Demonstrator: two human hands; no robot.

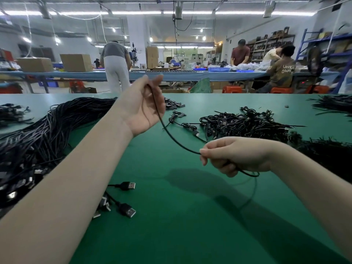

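Note:
A thin black cable (171,134) hangs in a curve between my two hands above the green table (171,225). My left hand (142,109) is raised, palm toward me, pinching the cable's upper end between thumb and fingers. My right hand (234,155) sits lower and nearer, its fingers curled round the cable, which loops out under the wrist. A large bundle of long black USB cables (47,134) lies under my left forearm, with USB plugs (127,209) sticking out near the elbow.
A heap of coiled, tied black cables (245,122) lies at the right middle. More cable piles sit at the far right (335,103) and far left (13,113). Small black ties (172,105) lie behind my left hand. People work at benches beyond the table.

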